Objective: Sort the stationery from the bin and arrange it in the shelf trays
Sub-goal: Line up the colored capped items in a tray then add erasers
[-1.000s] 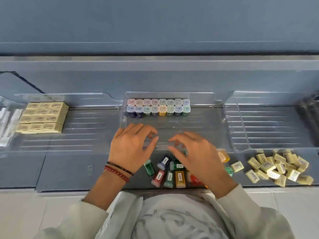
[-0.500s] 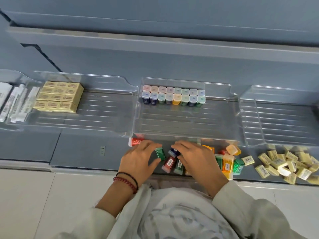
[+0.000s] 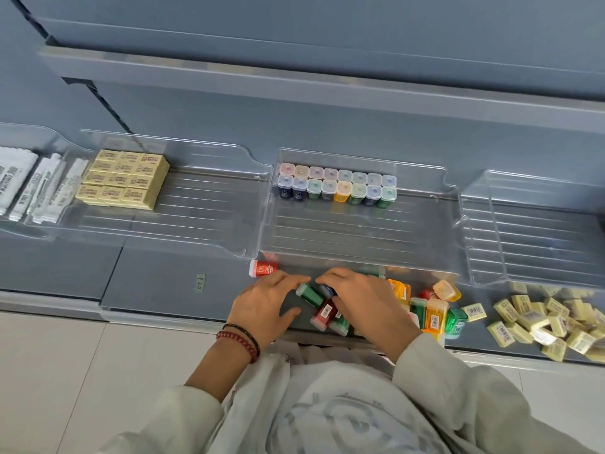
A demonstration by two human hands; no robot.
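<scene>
Small coloured boxes lie in a loose heap [image 3: 432, 309] on the grey shelf, in front of the clear middle tray [image 3: 360, 234]. Two neat rows of the same boxes [image 3: 337, 185] stand at the back of that tray. My left hand [image 3: 265, 306] lies flat with its fingers out, its fingertips against a green box [image 3: 309, 293]. My right hand [image 3: 363, 299] covers the heap, fingers and thumb curled round a dark blue box [image 3: 327, 290]. Below my right hand's thumb lies a red box [image 3: 324, 312]. Another red box [image 3: 263, 268] lies alone by the tray's front left corner.
The left tray [image 3: 196, 217] holds stacked yellow erasers [image 3: 122, 178]. White packs [image 3: 19, 185] fill a tray at the far left. The right tray [image 3: 540, 237] has nothing in it. Loose yellow erasers [image 3: 550, 319] are piled on the shelf at the right.
Both hands came back from the middle tray's front edge down onto the heap of boxes. The view swung left and tilted, so the shelf now slopes across the frame.
</scene>
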